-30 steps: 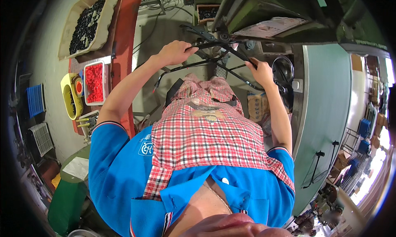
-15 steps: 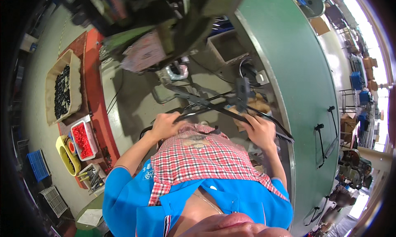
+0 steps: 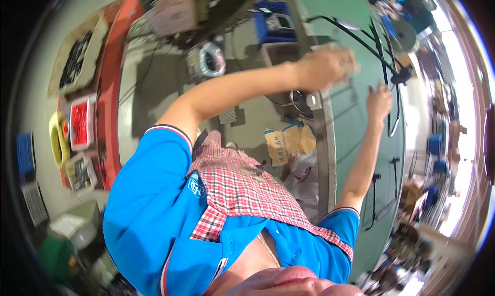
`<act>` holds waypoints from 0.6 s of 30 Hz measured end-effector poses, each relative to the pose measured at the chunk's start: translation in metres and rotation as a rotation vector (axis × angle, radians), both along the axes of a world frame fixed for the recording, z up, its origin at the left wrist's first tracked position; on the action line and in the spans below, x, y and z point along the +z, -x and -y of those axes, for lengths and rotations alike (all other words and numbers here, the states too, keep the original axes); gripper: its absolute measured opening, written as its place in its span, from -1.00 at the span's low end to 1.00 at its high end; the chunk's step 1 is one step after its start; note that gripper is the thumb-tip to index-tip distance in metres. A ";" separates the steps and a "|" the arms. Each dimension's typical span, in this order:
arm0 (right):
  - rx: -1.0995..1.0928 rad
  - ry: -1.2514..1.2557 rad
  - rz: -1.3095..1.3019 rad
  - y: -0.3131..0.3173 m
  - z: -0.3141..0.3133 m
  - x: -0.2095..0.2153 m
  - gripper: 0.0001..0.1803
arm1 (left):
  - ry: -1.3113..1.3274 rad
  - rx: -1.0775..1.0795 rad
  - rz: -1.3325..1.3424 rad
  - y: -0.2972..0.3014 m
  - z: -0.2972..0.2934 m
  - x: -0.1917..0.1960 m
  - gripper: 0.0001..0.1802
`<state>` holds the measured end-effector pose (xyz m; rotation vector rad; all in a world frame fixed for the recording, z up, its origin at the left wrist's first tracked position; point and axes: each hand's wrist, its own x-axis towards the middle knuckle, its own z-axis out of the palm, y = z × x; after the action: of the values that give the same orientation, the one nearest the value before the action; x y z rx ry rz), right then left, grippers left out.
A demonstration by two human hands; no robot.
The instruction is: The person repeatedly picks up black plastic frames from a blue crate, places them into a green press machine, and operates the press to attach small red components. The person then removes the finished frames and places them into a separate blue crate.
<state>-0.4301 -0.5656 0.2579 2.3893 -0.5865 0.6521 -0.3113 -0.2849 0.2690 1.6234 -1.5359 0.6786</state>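
Observation:
A black frame of long thin rods (image 3: 361,34), joined at a dark block (image 3: 401,75), lies over the far part of the green table (image 3: 348,136). My left hand (image 3: 325,69) reaches across to the right above the table edge, just nearer than the rods. Its fingers are smeared by motion, so whether they hold anything is unclear. My right hand (image 3: 380,104) is farther right over the tabletop, its fingers stretched out and a little apart beside one of the rods. Whether they touch that rod cannot be made out.
Other black rod pieces (image 3: 375,178) lie on the table nearer me. To the left, a red bench (image 3: 105,126) carries a beige bin of dark parts (image 3: 58,82) and a white tray of red parts (image 3: 91,100). Brown paper sacking (image 3: 281,146) sits below the table edge.
Both hands have moved right, from in front of my apron to over the table. The black rod frame they gripped has gone from above the floor to the far tabletop. My view has shifted.

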 end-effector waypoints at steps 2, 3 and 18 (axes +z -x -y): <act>0.374 -0.489 -0.070 -0.053 -0.063 -0.059 -0.55 | -0.134 -0.047 -0.113 0.025 -0.061 -0.045 -0.60; 0.538 -0.686 -0.164 -0.078 -0.113 -0.081 -0.59 | -0.228 -0.003 -0.226 0.029 -0.097 -0.081 -0.62; 0.377 -0.702 -0.909 -0.314 -0.348 -0.423 -0.69 | -0.453 0.956 -1.261 0.161 -0.444 -0.236 -0.70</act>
<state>-0.1157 -0.2175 -0.1652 3.0829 0.0702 -0.6373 -0.4725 0.1590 0.0333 2.3721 0.0701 -0.3408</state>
